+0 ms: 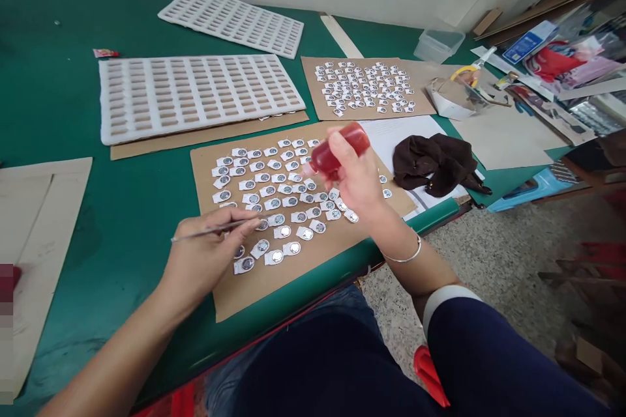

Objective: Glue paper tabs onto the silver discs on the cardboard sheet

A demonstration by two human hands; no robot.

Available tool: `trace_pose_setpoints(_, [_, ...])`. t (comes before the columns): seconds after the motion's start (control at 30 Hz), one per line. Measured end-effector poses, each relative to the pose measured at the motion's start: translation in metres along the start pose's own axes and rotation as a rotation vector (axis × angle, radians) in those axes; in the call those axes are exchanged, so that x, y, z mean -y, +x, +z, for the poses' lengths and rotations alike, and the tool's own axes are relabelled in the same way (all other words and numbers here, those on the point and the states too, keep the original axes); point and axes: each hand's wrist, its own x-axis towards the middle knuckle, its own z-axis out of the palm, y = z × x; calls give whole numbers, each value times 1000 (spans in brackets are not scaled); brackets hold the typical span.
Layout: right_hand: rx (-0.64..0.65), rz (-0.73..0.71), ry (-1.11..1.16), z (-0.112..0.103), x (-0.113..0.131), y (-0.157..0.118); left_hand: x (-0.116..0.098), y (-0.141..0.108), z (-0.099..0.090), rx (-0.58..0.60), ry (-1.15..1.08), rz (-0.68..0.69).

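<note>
Red bottle, finger-clasped in right hand; thin metal tool, finger-pinched in left hand; best steadied near small tags.

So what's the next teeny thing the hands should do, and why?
Maybe bring the red squeeze bottle's nozzle down toward one of the white tags: the right hand already holds the bottle tilted, nozzle pointing down and to the left, while the left hand has a thin metal tool with its tip among the tags.
</note>
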Motion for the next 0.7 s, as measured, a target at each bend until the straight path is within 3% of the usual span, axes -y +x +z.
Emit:
trace_pose_setpoints(0.13, [138, -32, 48, 17, 4, 23, 12, -13, 17, -62, 129, 304])
trace_pose_setpoints(0.27, [107, 1, 79, 31, -11, 19, 19, -20, 26, -82, 220, 514])
trace_pose_setpoints(0.6, [84, 21, 47, 31, -25, 6, 23, -17, 29, -30, 218, 535])
trace_pose_setpoints(0.7, [114, -14, -68, 31, -27, 4, 20, -16, 29, -20, 231, 540])
